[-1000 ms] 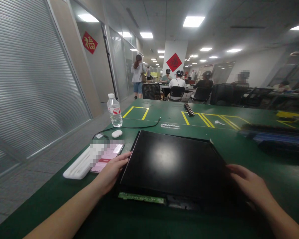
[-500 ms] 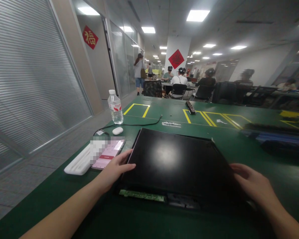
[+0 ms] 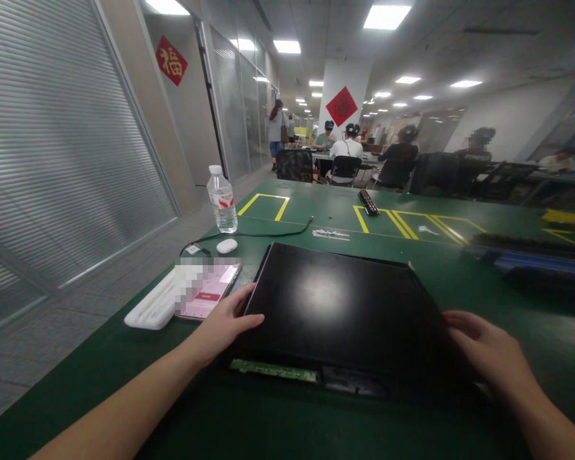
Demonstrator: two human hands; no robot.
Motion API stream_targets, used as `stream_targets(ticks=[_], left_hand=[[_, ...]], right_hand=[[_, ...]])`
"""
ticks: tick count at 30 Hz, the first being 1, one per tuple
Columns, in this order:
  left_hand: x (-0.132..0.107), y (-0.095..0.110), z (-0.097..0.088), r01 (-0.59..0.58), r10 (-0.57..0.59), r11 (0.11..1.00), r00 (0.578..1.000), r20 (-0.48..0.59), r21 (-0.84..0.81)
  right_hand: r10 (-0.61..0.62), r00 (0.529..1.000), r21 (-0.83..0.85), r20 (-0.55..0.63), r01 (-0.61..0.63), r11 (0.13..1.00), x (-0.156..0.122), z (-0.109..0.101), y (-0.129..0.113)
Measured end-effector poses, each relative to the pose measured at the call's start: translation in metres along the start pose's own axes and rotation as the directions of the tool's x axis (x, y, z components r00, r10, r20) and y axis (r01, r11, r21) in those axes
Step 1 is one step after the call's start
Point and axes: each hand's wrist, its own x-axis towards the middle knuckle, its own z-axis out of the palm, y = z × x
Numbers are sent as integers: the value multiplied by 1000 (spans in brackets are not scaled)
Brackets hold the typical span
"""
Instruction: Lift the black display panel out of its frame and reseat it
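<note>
A flat black display panel (image 3: 345, 306) lies in front of me on the green table, with a bright reflection on its surface. Along its near edge a strip of green circuit board (image 3: 274, 370) shows, beside a dark part that is hard to make out. My left hand (image 3: 232, 322) grips the panel's left edge, thumb on top and the other fingers down the side. At the right edge my right hand (image 3: 483, 342) is closed around the side, its fingertips partly hidden by the panel.
Left of the panel lie a phone (image 3: 208, 294), a white elongated case (image 3: 148, 306), a small white earbud case (image 3: 227, 246) and a black cable (image 3: 268, 234). A water bottle (image 3: 223, 201) stands behind them. Yellow tape and a dark ridged strip (image 3: 368, 202) are farther back. People sit beyond.
Both hands keep their hold on the panel, which has hardly moved. The view has tipped slightly downward, and a person in the background has walked farther away.
</note>
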Motion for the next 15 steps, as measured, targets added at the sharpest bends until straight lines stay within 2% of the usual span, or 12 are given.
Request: stream_targets(ticks=[4,15], left_hand=[[0,-1,0,-18,18,1000,1000,2,12],[-1,0,1,-17,16,999,1000,10,44]], right_hand=[[19,1000,0,12,-19,1000,-1,-1,-1],[-23,999,-22,-24,22,1000,3,2,6]])
